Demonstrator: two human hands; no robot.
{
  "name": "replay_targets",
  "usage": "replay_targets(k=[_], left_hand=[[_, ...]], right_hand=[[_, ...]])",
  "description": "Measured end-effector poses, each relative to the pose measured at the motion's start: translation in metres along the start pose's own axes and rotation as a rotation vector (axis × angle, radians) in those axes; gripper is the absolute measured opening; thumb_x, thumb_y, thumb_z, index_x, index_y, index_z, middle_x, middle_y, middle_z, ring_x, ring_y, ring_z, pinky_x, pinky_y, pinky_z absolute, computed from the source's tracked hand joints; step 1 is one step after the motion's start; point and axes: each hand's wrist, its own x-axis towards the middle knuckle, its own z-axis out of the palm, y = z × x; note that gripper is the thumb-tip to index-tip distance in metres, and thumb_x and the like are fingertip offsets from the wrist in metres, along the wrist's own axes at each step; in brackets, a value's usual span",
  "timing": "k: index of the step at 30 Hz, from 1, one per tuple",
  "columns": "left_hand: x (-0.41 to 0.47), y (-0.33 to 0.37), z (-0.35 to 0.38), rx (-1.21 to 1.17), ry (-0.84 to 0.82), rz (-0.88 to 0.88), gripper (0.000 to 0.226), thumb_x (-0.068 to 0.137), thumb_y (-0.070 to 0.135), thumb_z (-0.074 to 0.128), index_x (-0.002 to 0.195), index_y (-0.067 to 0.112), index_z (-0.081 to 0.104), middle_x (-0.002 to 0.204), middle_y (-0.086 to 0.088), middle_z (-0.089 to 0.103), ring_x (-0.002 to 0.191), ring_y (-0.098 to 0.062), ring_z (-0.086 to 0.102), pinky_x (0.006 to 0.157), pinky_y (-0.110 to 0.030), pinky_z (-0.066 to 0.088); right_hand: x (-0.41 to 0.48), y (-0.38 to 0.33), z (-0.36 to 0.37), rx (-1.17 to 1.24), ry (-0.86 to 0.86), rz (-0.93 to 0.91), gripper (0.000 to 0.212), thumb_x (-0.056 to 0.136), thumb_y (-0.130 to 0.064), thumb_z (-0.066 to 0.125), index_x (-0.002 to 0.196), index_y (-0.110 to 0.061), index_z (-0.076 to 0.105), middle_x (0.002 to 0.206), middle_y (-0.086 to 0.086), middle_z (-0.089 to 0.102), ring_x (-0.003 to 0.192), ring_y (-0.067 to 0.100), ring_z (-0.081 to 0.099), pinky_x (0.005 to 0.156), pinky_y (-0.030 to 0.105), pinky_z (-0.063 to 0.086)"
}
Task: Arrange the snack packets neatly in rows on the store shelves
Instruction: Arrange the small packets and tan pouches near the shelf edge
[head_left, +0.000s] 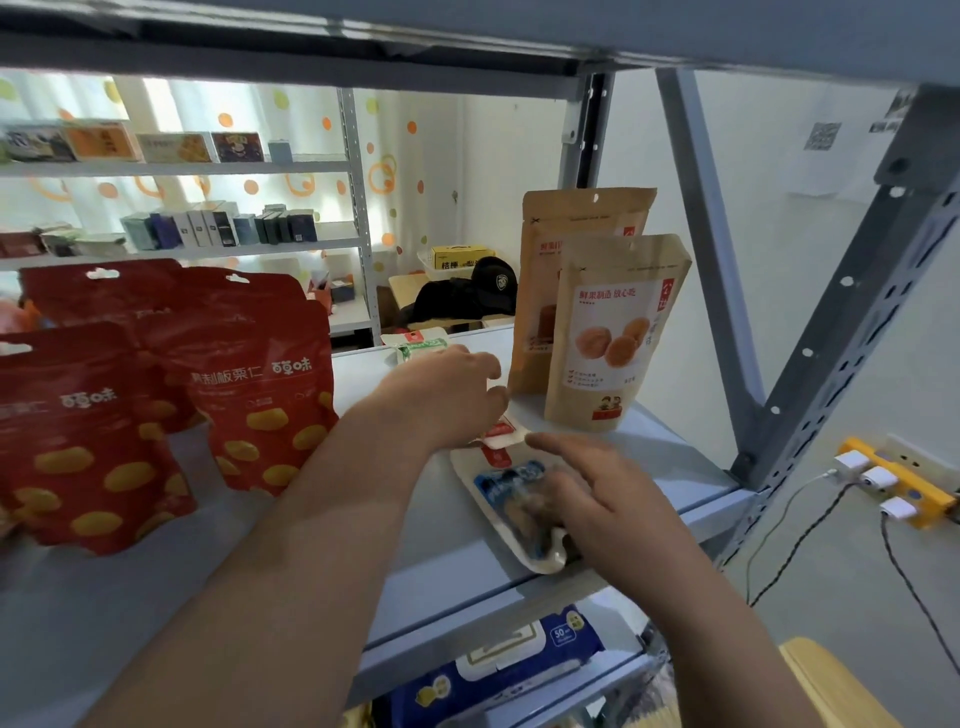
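Note:
On the grey shelf (311, 582), several red chestnut pouches (249, 395) stand at the left and two brown kraft pouches (618, 338) stand at the right. Between them a flat white packet with a blue label (506, 486) lies near the front edge. My right hand (597, 499) rests on its near end with the fingers spread. My left hand (447, 395) reaches over a small white packet with a red label (501, 434), fingers curled onto it. A green-and-white packet (421, 347) lies farther back.
The shelf's upright and diagonal brace (810, 343) stand at the right. Below the shelf lies a blue wipes pack (498, 670). A yellow power strip (893, 478) with chargers is on the right wall. Behind stand other shelves with boxes (218, 228).

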Motion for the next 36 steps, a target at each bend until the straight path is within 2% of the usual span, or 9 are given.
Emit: replay_targets(k=[3,5,7,11,14,16,24,27,36], left_hand=[[-0.050,0.008,-0.001,0.033,0.128,0.127,0.033,0.096,0.047,0.036,0.121,0.034,0.053,0.123,0.003,0.056,0.106,-0.020,0.056,0.078,-0.035,0.049],[-0.085,0.010,0.010,-0.028,0.076,0.207,0.038,0.097,0.053,0.029,0.128,0.040,0.046,0.130,0.009,0.050,0.115,-0.013,0.049,0.079,-0.028,0.043],[-0.107,0.010,0.026,-0.082,-0.027,0.236,0.047,0.095,0.060,0.019,0.138,0.046,0.032,0.143,0.014,0.037,0.130,-0.009,0.034,0.093,-0.030,0.042],[-0.120,0.004,0.048,-0.056,0.003,0.232,0.055,0.094,0.060,0.011,0.147,0.045,0.011,0.156,0.015,0.018,0.145,-0.009,0.004,0.114,-0.036,0.025],[-0.122,-0.003,0.050,-0.078,0.024,0.233,0.056,0.092,0.060,0.010,0.146,0.046,0.012,0.156,0.016,0.022,0.142,-0.007,0.008,0.112,-0.033,0.024],[-0.124,-0.006,0.052,-0.099,0.031,0.229,0.056,0.093,0.060,0.010,0.147,0.047,0.010,0.156,0.017,0.020,0.141,-0.005,0.010,0.110,-0.031,0.025],[-0.131,-0.004,0.061,-0.088,0.075,0.241,0.057,0.095,0.060,0.010,0.148,0.047,-0.007,0.159,0.011,0.008,0.139,-0.003,-0.004,0.107,-0.024,-0.004],[-0.131,-0.004,0.061,-0.113,0.084,0.241,0.056,0.095,0.060,0.011,0.148,0.049,-0.003,0.158,0.013,0.010,0.142,-0.003,-0.002,0.109,-0.025,-0.004],[-0.132,-0.006,0.062,-0.139,0.069,0.205,0.054,0.093,0.063,0.011,0.146,0.049,0.007,0.159,0.015,0.011,0.146,-0.010,0.002,0.115,-0.032,0.000]], right_hand=[[0.006,0.013,-0.014,0.144,0.154,0.037,0.044,0.087,-0.028,0.038,0.121,-0.043,0.060,0.110,-0.034,0.055,0.099,-0.021,0.047,0.079,0.015,0.044],[0.015,0.018,-0.018,0.088,0.182,0.003,0.046,0.085,-0.021,0.039,0.121,-0.040,0.062,0.113,-0.027,0.056,0.097,-0.014,0.049,0.081,0.009,0.039],[0.026,0.016,-0.016,-0.002,0.098,-0.075,0.046,0.091,-0.015,0.041,0.125,-0.039,0.060,0.121,-0.022,0.055,0.102,-0.011,0.045,0.085,0.005,0.034],[0.054,0.003,-0.003,-0.193,-0.177,-0.153,0.042,0.101,-0.024,0.040,0.138,-0.041,0.049,0.146,-0.017,0.044,0.130,0.001,0.037,0.102,0.018,0.028],[0.070,-0.003,0.002,-0.358,-0.339,-0.096,0.042,0.103,-0.032,0.036,0.143,-0.044,0.041,0.155,-0.019,0.032,0.141,0.005,0.026,0.108,0.024,0.020],[0.075,-0.004,0.002,-0.393,-0.382,-0.073,0.042,0.103,-0.032,0.036,0.142,-0.043,0.043,0.154,-0.016,0.034,0.140,0.009,0.030,0.112,0.030,0.023],[0.080,-0.003,0.012,-0.397,-0.409,-0.055,0.042,0.101,-0.032,0.038,0.140,-0.042,0.049,0.147,-0.011,0.041,0.134,0.015,0.035,0.113,0.042,0.029],[0.084,-0.004,0.013,-0.427,-0.396,-0.071,0.042,0.100,-0.032,0.037,0.139,-0.043,0.049,0.143,-0.007,0.043,0.132,0.018,0.033,0.112,0.044,0.029],[0.090,-0.012,0.009,-0.414,-0.439,-0.094,0.040,0.102,-0.033,0.037,0.138,-0.039,0.052,0.151,-0.010,0.039,0.137,0.015,0.035,0.113,0.035,0.029]])
